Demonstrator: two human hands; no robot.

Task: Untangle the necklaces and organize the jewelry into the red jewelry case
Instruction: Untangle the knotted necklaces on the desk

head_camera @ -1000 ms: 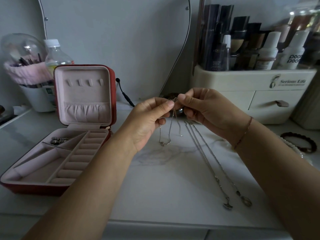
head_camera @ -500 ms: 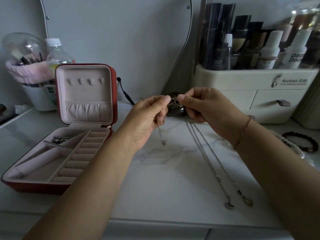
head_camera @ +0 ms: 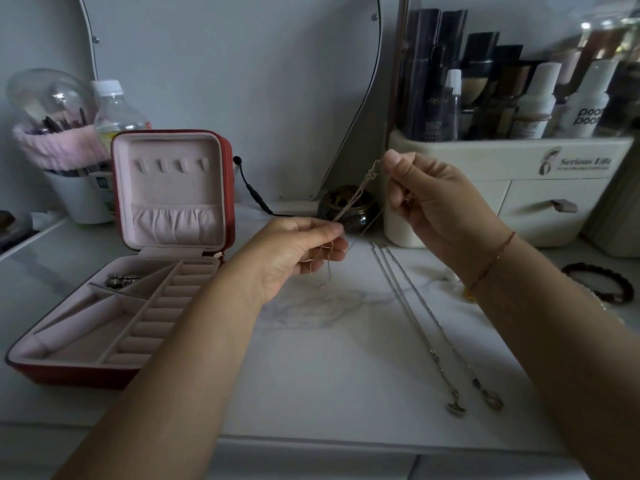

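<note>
While left hand pinches chain low, right hand pinches high.

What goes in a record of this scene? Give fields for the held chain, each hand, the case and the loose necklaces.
thin chain: stretched on a slant, tangled loops near the top
left hand: pinches its lower end
right hand: pinches its upper end
red jewelry case: open, lid upright, one metal piece in a back compartment
two necklaces: side by side on the marble tabletop, pendants nearest the person
</note>
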